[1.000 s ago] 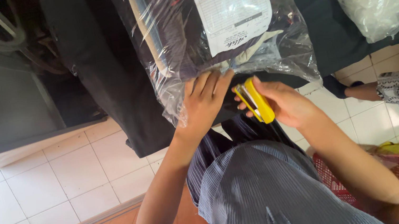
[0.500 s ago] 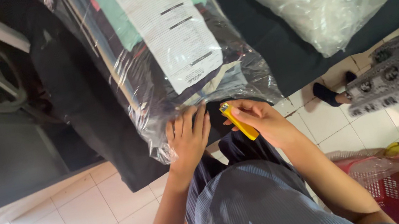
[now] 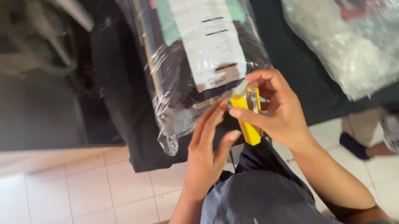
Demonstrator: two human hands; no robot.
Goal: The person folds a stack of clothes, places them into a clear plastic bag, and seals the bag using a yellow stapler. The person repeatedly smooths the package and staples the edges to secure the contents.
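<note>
Seen from a single head-worn camera, looking steeply down and close over both hands at the near edge of a dark table (image 3: 307, 84), pale tiled floor (image 3: 63, 197) below. No second view.

**Bagged bundle at the table's near edge, hands at its end**

A plastic-wrapped bundle (image 3: 189, 49) lies on the cloth-covered table (image 3: 306, 79), its near end reaching the table edge. A paper label (image 3: 206, 33) sits on top of the bundle, under the wrap. At that near end are both hands: the left hand (image 3: 208, 150) touches the wrap from the left, and the right hand (image 3: 273, 108) is just beside it on the right, with a stapler (image 3: 249, 115) in it, upright between the two hands. To the right, well apart on the same table, lies a second plastic bag (image 3: 358, 33). Below the table edge is tiled floor (image 3: 64, 202). At far right, another person's foot (image 3: 370, 146) stands on the tiles.
</note>
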